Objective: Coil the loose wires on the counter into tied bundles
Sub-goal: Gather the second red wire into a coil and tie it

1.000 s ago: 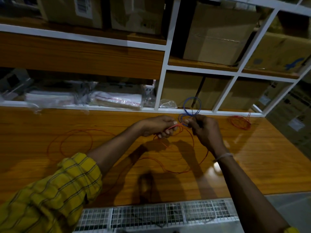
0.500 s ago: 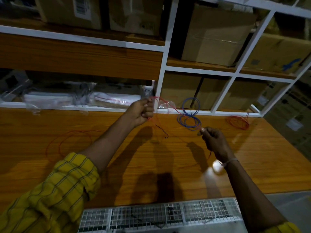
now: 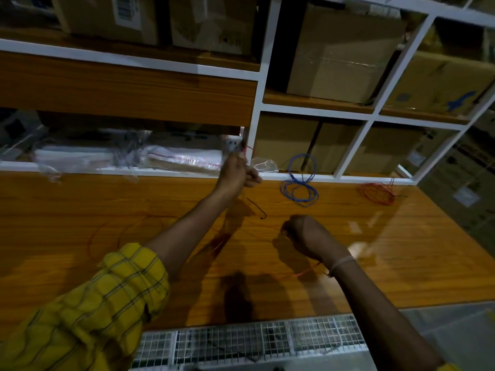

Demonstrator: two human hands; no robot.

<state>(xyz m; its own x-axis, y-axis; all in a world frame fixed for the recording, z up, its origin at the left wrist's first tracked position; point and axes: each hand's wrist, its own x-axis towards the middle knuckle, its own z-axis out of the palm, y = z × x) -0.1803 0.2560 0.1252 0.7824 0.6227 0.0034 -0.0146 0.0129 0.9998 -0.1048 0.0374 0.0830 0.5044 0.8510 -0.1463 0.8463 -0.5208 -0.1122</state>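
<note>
A long thin red wire (image 3: 302, 273) lies loose on the wooden counter (image 3: 401, 258). My left hand (image 3: 235, 174) is raised near the back shelf edge and pinches one part of this wire, which hangs down from it. My right hand (image 3: 308, 236) is closed low over the counter, gripping the same wire, with a stretch trailing under my wrist. More of the red wire loops faintly at the left (image 3: 117, 231). A blue wire coil (image 3: 300, 187) rests at the back. A red wire coil (image 3: 376, 192) lies at the back right.
White shelf frames (image 3: 257, 103) hold cardboard boxes (image 3: 340, 52) behind the counter. Plastic bags (image 3: 171, 159) fill the low shelf at left. A wire-mesh rack (image 3: 241, 341) runs along the counter's front edge. A short dark wire end (image 3: 258, 208) dangles below my left hand.
My hands have parted: the left rose up and back toward the shelf with the wire, while the right drew down and toward me, stretching the red wire between them.
</note>
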